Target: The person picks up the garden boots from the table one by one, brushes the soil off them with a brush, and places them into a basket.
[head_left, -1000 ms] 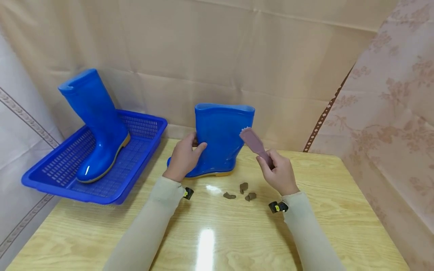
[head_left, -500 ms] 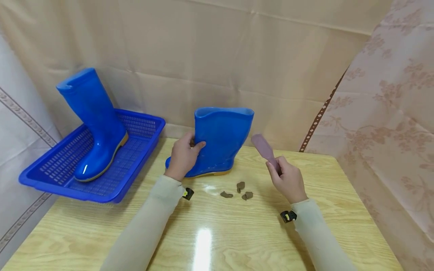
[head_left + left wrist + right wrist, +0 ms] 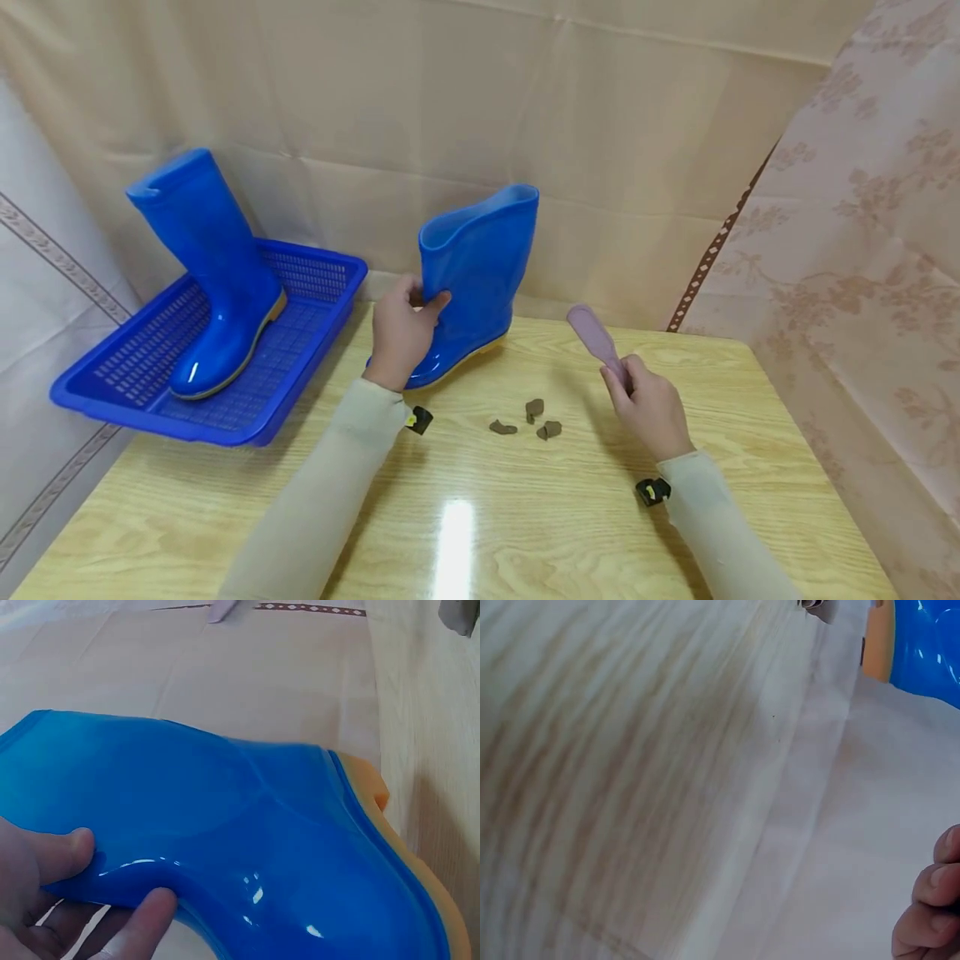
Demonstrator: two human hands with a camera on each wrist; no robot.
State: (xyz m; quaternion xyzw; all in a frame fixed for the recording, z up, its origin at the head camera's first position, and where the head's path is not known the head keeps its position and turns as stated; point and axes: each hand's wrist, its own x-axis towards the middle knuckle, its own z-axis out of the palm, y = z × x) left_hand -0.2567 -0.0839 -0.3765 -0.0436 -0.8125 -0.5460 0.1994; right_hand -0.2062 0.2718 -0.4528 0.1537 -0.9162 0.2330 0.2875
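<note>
My left hand [image 3: 402,335] grips the front of a blue rubber boot [image 3: 480,267] at its shaft, thumb on the near side. In the left wrist view the thumb and fingers pinch the boot [image 3: 225,802] above the instep, and its yellow sole [image 3: 409,847] faces right. The boot stands slightly tilted, opening up and toe toward the front left, partly behind the hand. My right hand [image 3: 651,408] holds a purple brush [image 3: 592,332] by its handle, right of the boot and apart from it. Only curled fingers [image 3: 926,922] show in the right wrist view.
A second blue boot [image 3: 225,275] stands in a blue plastic basket [image 3: 258,433] at the left. Several brown lumps [image 3: 550,430] lie on the wooden table [image 3: 570,517] between my hands. A beige cloth [image 3: 637,167] hangs behind the table.
The boot has turned in my left hand, its toe swinging toward me and its opening tipping to show the inside. My right hand has drawn the brush away to the right and down.
</note>
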